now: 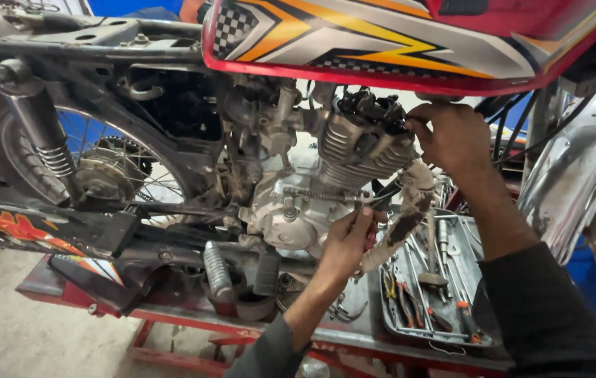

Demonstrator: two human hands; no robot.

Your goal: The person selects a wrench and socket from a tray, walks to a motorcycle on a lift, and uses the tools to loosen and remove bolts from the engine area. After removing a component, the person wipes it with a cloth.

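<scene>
Red stand (193, 323) under the bike, bare concrete floor beyond: that is your work area. Nearest you, the tool tray (432, 329) sits at the stand's edge, crowded with pliers and screwdrivers; a knock from your right sleeve could tip tools off it. Your left hand (348, 241) is closed around a small red-handled tool (371, 234), just below the engine (298, 210) and touching the rusty exhaust pipe (410, 217). If the tool slips, your knuckles would likely hit the fins or pipe. Farther up, your right hand (452, 136) pinches something at the open cylinder head (375, 112); what it holds I cannot tell. A small part dropped there could fall into the engine or among the cables. The tank (410, 38) hangs low over your wrist.
</scene>
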